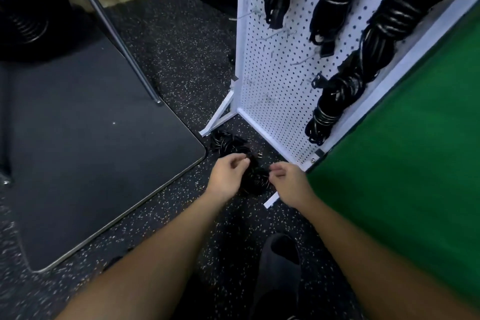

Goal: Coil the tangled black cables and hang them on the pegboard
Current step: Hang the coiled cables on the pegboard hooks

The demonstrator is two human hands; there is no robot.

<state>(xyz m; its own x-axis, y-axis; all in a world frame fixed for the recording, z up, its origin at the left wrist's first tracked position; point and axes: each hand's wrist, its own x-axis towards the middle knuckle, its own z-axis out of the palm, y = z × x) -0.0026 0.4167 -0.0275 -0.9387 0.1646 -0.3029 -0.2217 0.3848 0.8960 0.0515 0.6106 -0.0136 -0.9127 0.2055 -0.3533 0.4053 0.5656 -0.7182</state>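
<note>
A dark mat (85, 143) is lying at the far left, its corner nearly reaching the tangled black cables (233, 149) heaped on the speckled floor (181, 60) at the foot of the pegboard (275, 78). The left hand (226, 176) is hovering over the heap, fingers curling loosely; whether they are pinching a strand is hard to tell in the blur. The right hand (288, 182) is curling likewise, apparently holding nothing. The cord looks light, limp and snag-prone, so taking a plug end seems wisest. Hung coils (335, 101) are crowding the board's right side; the pegboard's white foot (271, 200) is jutting beneath the right wrist.
</note>
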